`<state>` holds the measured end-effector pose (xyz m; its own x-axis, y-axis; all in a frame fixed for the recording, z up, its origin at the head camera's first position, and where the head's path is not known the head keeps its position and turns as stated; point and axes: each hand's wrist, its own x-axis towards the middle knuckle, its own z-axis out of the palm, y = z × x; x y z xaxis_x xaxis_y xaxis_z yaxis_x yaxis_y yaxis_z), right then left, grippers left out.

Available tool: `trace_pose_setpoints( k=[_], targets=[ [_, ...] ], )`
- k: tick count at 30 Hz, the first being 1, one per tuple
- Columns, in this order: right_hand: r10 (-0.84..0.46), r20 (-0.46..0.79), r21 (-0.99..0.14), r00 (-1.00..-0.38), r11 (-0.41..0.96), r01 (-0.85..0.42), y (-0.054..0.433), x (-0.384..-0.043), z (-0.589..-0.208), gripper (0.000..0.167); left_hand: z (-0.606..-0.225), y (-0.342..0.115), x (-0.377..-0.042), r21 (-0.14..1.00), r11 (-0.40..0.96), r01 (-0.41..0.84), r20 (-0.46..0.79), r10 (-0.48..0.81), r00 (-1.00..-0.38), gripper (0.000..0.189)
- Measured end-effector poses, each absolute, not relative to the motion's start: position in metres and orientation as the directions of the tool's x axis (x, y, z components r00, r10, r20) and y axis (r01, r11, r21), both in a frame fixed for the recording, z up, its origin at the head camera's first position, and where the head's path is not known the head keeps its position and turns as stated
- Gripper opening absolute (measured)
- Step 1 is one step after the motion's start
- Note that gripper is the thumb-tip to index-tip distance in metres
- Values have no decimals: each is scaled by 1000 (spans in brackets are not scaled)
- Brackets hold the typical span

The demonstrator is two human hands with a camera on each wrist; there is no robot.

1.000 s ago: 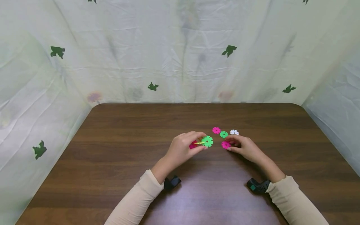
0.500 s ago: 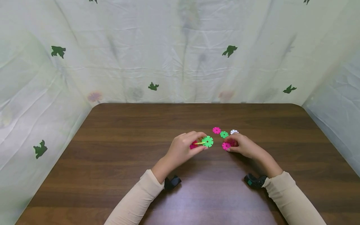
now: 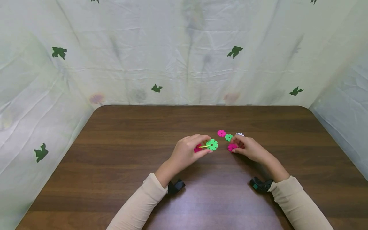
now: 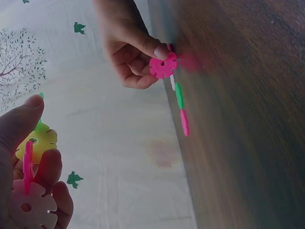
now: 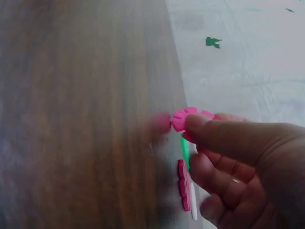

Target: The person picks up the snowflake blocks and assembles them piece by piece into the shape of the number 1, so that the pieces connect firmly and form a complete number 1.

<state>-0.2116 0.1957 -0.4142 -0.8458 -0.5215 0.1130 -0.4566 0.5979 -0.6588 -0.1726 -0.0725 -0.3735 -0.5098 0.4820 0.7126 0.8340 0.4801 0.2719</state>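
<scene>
My left hand (image 3: pixel 189 148) pinches a small chain of notched plastic discs. A green disc (image 3: pixel 212 144) faces up at its right end. The left wrist view shows a yellow disc (image 4: pixel 45 143), a pink disc (image 4: pixel 28 164) set crosswise and a whitish disc (image 4: pixel 33 205) in the same chain. To the right, my right hand (image 3: pixel 248 148) pinches a single pink disc (image 3: pixel 232 147) by its edge between thumb and fingers, close over the table. In the right wrist view the thumb covers part of this pink disc (image 5: pixel 183 119).
Beyond my right hand lie another pink disc (image 3: pixel 221 133), a green disc (image 3: pixel 228 137) and a white disc (image 3: pixel 240 134), partly behind the fingers. The brown wooden table (image 3: pixel 138 127) meets a pale cloth backdrop (image 3: pixel 172 64) at its far edge.
My right hand and forearm have shifted slightly left. The pink disc in its fingers has turned a little and moved slightly up in the head view. My left hand holds still.
</scene>
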Motion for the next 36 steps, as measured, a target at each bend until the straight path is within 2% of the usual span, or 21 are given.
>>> trace_pose_setpoints(
  k=[11,21,27,36],
  targets=[
    [-472,121,-798,-873,477,-369,190,-204,-399,16,-374,-73,-172,281,488,827,705,479,-523,30],
    [-457,219,-777,-862,453,-437,181,-190,-380,13,-374,-72,-172,287,487,825,695,487,-529,30],
    [-455,324,-737,-829,428,-523,174,-183,-372,13,-375,-72,-172,289,484,826,692,491,-530,30],
    [-452,418,-684,-788,414,-600,165,-174,-366,16,-375,-71,-172,296,481,826,683,498,-534,30]
  ],
)
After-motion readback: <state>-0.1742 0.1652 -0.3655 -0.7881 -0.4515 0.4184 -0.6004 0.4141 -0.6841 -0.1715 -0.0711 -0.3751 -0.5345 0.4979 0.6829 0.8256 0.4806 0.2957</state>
